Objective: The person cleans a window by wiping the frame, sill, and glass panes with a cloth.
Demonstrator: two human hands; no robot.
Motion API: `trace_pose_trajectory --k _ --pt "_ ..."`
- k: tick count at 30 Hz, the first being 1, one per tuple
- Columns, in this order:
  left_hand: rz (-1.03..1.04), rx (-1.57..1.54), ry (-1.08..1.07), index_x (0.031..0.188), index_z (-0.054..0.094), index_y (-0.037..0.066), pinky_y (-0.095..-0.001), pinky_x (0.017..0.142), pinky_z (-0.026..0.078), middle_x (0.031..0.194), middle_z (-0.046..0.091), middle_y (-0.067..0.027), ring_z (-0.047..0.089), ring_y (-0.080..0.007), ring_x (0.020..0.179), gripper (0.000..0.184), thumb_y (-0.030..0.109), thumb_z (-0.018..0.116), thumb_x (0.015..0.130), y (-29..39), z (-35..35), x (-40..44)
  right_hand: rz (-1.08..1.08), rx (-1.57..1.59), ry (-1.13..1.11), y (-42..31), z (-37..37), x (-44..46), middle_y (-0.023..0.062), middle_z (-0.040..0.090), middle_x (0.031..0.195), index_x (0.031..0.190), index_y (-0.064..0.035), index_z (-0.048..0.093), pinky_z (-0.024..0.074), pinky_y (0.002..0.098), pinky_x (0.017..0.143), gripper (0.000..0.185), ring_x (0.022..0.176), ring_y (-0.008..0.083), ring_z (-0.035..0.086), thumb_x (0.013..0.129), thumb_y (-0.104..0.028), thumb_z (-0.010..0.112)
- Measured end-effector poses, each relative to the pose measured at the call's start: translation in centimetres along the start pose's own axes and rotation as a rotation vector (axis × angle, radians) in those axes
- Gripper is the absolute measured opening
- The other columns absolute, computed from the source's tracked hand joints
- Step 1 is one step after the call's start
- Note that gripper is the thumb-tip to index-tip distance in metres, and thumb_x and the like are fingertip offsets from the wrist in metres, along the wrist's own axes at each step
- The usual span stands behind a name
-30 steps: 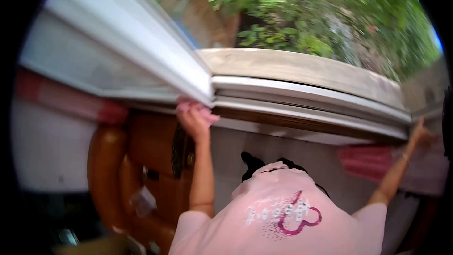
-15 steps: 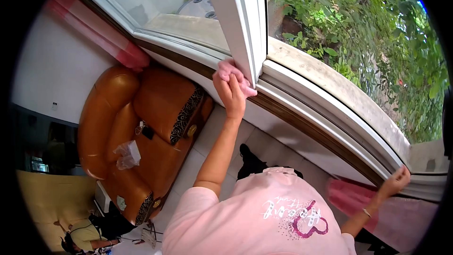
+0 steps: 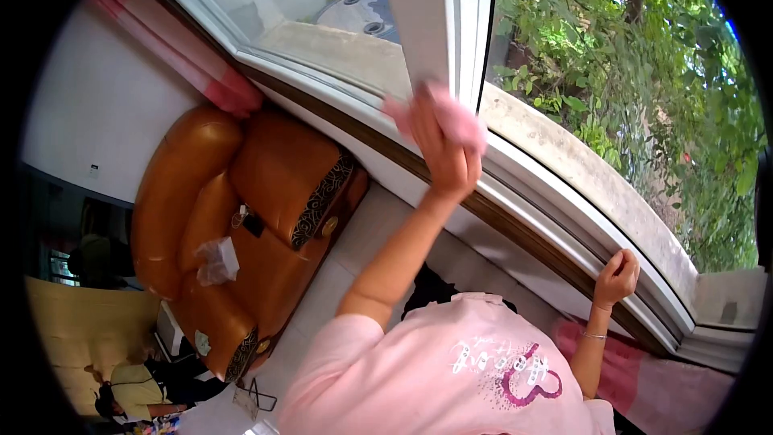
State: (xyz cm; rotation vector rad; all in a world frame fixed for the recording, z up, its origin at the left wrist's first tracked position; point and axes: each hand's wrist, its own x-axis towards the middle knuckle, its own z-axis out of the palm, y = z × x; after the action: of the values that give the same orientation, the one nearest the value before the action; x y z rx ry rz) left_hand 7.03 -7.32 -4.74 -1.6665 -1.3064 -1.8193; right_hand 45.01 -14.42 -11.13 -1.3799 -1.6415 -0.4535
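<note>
My left hand (image 3: pixel 447 157) is closed around a pink cloth (image 3: pixel 460 117), blurred by motion. The cloth is up against the lower part of the white upright window frame (image 3: pixel 463 40), just above the sill. On the right, my right hand (image 3: pixel 617 278) has its fingers curled at the white window track (image 3: pixel 564 213); whatever is in them, if anything, is hidden. A thin bracelet (image 3: pixel 594 336) circles that wrist. Left of the upright is a glass pane (image 3: pixel 338 56). To its right, the window opening shows leafy branches (image 3: pixel 620 72).
A brown leather sofa (image 3: pixel 241 298) stands at the left, with a clear plastic bag (image 3: pixel 217 262) on it. Pink curtains (image 3: pixel 177 40) hang beside the window. Another person (image 3: pixel 145 391) is at the lower left. A stone ledge (image 3: pixel 580 145) runs outside.
My left hand has moved right and slightly up in the view with the pink cloth. My right hand has shifted left and up along the track. The view has shifted a little.
</note>
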Motion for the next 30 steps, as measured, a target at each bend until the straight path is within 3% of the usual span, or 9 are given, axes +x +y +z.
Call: trace_pose_trajectory --k 2,4,15,19,21,23,25,27,30 --pt "0.029 0.335 -0.064 0.137 0.049 -0.003 -0.0645 0.113 0.022 0.152 0.027 -0.0345 0.028 -0.0557 0.138 0.045 0.022 0.052 0.1 -1.7 1.0 -9.8 -0.039 -0.024 -0.015 0.2 -0.1 -0.2 0.0138 0.062 0.078 0.093 -0.0005 0.063 0.0473 0.0393 0.061 0.004 0.066 0.0315 0.057 0.09 0.0 0.06" --pt "-0.079 0.274 -0.13 0.135 0.052 -0.002 -0.0628 0.111 0.027 0.152 0.027 -0.0331 0.029 -0.0551 0.138 0.043 0.019 0.056 0.098 -2.5 0.5 -15.0 -0.06 -0.047 -0.022 0.1 -0.2 0.0 0.0147 0.063 0.079 0.094 0.0 0.062 0.0476 0.0404 0.063 0.005 0.067 0.0327 0.057 0.09 0.0 0.059" --pt "-0.264 0.069 -0.284 0.132 0.054 -0.003 -0.0473 0.108 0.04 0.151 0.036 -0.025 0.044 -0.043 0.133 0.042 0.01 0.058 0.092 0.4 -4.4 -13.0 -0.071 -0.016 0.008 0.6 -0.1 -0.3 0.011 0.066 0.086 0.094 0.0008 0.064 0.0512 0.0364 0.069 0.009 0.075 0.027 0.062 0.096 -0.007 0.059" --pt "-0.242 0.051 -0.353 0.127 0.057 -0.004 -0.0479 0.105 0.039 0.146 0.042 -0.0263 0.049 -0.042 0.126 0.041 0.01 0.055 0.088 -0.1 -6.5 -11.8 0.255 0.352 -0.06 0.1 -0.7 -1.6 0.0062 0.051 0.073 0.082 -0.0007 0.053 0.042 0.0322 0.059 0.02 0.064 0.0169 0.048 0.1 -0.01 0.049" --pt "-0.21 0.048 -0.407 0.125 0.061 0.004 -0.0507 0.106 0.038 0.147 0.042 -0.0225 0.049 -0.0383 0.128 0.037 0.013 0.057 0.088 -1.4 -7.0 -12.0 0.293 0.454 -0.145 -4.1 -0.6 -2.6 0.0042 0.042 0.066 0.073 -0.0046 0.04 0.031 0.0317 0.051 0.029 0.056 0.0137 0.038 0.101 -0.011 0.04" --pt "-0.112 0.107 -0.443 0.122 0.064 0.013 -0.0536 0.107 0.036 0.148 0.043 -0.017 0.048 -0.0339 0.131 0.033 0.018 0.06 0.089 -3.9 -6.9 -13.7 0.278 0.546 -0.252 -9.2 0.1 -4.1 0.0033 0.04 0.063 0.071 -0.0037 0.042 0.0298 0.031 0.048 0.03 0.052 0.0132 0.036 0.1 -0.012 0.042" --pt "0.0 0.06 -0.544 0.121 0.064 0.015 -0.0539 0.108 0.037 0.146 0.046 -0.0125 0.049 -0.03 0.13 0.034 0.02 0.062 0.087 -6.0 -7.5 -13.2 0.466 0.71 -0.439 -15.9 1.1 -5.2 0.0049 0.045 0.064 0.07 -0.0033 0.046 0.0312 0.0305 0.047 0.027 0.053 0.0121 0.04 0.096 -0.006 0.045" --pt "0.129 0.008 -0.523 0.12 0.064 0.017 -0.0536 0.11 0.037 0.144 0.048 -0.0091 0.051 -0.0272 0.128 0.033 0.022 0.059 0.088 -8.3 -8.8 -12.0 0.363 0.779 -0.546 -20.9 4.0 -7.2 0.0044 0.046 0.06 0.069 -0.0022 0.047 0.0327 0.0298 0.048 0.026 0.053 0.0124 0.041 0.093 -0.004 0.054" --pt "0.018 0.077 -0.578 0.116 0.066 0.017 -0.0547 0.108 0.039 0.139 0.053 -0.0069 0.053 -0.0227 0.126 0.032 0.025 0.059 0.086 -13.8 -12.6 -11.4 0.239 0.792 -0.741 -27.8 10.1 -8.8 0.0015 0.049 0.059 0.071 -0.0042 0.049 0.0308 0.0241 0.043 0.028 0.049 0.0062 0.042 0.099 -0.006 0.051"
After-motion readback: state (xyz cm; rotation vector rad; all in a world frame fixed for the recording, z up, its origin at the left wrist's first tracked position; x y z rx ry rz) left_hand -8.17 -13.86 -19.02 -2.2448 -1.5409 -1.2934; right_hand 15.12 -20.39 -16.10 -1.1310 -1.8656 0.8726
